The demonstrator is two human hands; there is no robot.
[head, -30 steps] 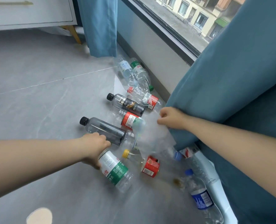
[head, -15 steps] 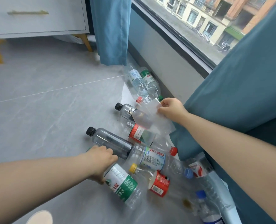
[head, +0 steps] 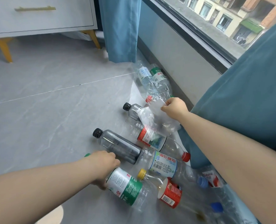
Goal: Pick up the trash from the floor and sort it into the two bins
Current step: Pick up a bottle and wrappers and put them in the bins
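Several empty plastic bottles lie on the grey floor (head: 37,120) by the window wall. My left hand (head: 104,165) grips the neck end of a clear bottle with a green and white label (head: 126,186); its green cap shows just past my knuckles. My right hand (head: 174,108) pinches the edge of a clear plastic bag (head: 156,120) that drapes over a dark bottle with a black cap (head: 130,110). Between my hands lie another dark bottle (head: 117,146), a red-labelled bottle (head: 151,139) and a blue-labelled one (head: 164,164).
A red paper cup (head: 171,194) and a yellow-capped bottle (head: 148,175) lie near my left hand. More bottles (head: 151,76) lie against the wall. Teal curtains hang at the back (head: 121,29) and the right (head: 247,102). A white cabinet (head: 42,16) on yellow legs stands behind.
My right hand has moved from the curtain's edge toward the far bottles, drawing the clear bag along. My left hand stays on the green-labelled bottle. The view has tilted up.
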